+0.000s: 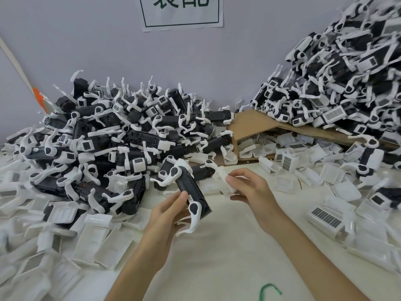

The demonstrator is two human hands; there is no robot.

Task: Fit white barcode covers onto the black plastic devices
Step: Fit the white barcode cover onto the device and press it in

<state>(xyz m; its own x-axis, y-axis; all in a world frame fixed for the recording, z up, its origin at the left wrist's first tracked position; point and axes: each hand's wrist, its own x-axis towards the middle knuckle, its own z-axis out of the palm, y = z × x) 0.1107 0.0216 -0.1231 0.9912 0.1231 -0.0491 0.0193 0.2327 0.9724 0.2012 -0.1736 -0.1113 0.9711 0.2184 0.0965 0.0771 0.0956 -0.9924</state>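
Trouble could come if the white cover [225, 181] goes on crooked: then it may not click on, or a thin white arm [192, 224] on the black device [191, 190] could bend. The left hand [167, 213] is curled round the near end of the device and holds it up over the table [217, 257]. The right hand [249, 190] pinches the cover near the device, not yet on it. The device is long, and it points away from the person, leaning a bit left.

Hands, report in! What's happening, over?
Left hand grips black device. Right hand pinches white cover, not yet fitted. Nothing between them.
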